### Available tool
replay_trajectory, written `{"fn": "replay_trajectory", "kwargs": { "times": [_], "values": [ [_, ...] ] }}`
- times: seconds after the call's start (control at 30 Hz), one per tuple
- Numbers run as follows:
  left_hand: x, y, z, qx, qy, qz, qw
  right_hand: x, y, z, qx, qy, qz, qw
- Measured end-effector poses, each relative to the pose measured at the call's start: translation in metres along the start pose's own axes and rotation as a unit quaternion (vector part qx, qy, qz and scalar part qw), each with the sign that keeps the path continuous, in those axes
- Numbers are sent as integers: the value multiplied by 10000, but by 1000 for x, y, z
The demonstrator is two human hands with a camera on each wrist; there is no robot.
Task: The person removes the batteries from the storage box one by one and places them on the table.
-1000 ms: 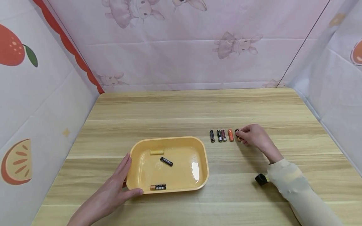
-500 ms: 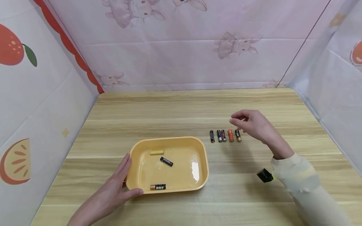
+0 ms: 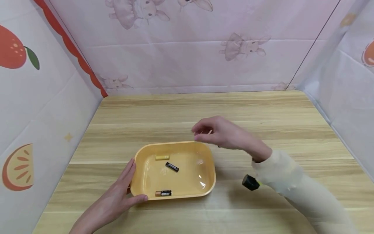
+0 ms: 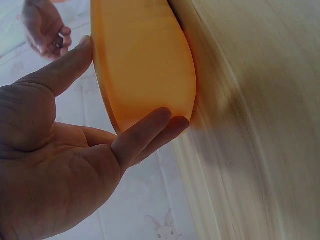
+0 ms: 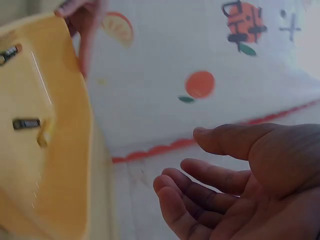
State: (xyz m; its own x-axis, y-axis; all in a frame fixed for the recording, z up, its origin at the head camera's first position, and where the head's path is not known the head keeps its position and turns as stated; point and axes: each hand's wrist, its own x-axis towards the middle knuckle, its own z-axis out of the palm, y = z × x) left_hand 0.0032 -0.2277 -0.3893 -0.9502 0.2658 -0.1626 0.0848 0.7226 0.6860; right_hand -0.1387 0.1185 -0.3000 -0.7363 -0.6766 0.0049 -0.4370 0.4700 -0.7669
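Yellow tray [image 3: 187,182] is held at its left end by the left hand [image 3: 117,195]; thumb is laid on the near rim, other fingers are set against the outer side wall, thumb and fingers kept well apart from each other. In the left wrist view, the tray wall is seen between that thumb and the lower fingers, with two fingertips pressed close together on it.

Three batteries are contained in the tray, all to the right of the left fingers. Copper-and-black battery [image 3: 163,193] is found just beside the left thumb tip, along the near wall. Yellow battery [image 3: 162,157] is seen to the right of the left index fingertip, near the far wall. Black battery [image 3: 172,167] is placed slantwise on the tray floor, farther from those fingers than the yellow one.

Nothing is held by the right hand [image 3: 223,133]; its fingers are loosely bent, thumb parted from them. Its fingertips are raised by the tray's far right corner, not touched to the rim. Behind the right fingers, a cream sleeve [image 3: 298,185] is worn, with a black block [image 3: 250,182] fixed near the wrist. Wooden table [image 3: 263,107] is spread beneath both hands.
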Motion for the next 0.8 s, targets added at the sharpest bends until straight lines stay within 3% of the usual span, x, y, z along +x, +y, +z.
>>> {"fn": "replay_trajectory", "kwargs": {
  "times": [0.17, 0.37, 0.6, 0.8],
  "values": [
    [0, 1, -1, 41, -4, 48, 10000, 22, -14, 36, -201, -975, -205, 9948],
    [0, 0, 0, -82, 28, 89, 9999, 40, -18, 79, -12, -2019, 203, 9792],
    [0, 0, 0, 81, 52, 127, 9999, 45, -14, 109, -122, -2326, 732, 9697],
    [0, 1, 0, 216, 15, 92, 9997, 45, -12, 128, -308, -2451, 791, 9658]
  ]
}}
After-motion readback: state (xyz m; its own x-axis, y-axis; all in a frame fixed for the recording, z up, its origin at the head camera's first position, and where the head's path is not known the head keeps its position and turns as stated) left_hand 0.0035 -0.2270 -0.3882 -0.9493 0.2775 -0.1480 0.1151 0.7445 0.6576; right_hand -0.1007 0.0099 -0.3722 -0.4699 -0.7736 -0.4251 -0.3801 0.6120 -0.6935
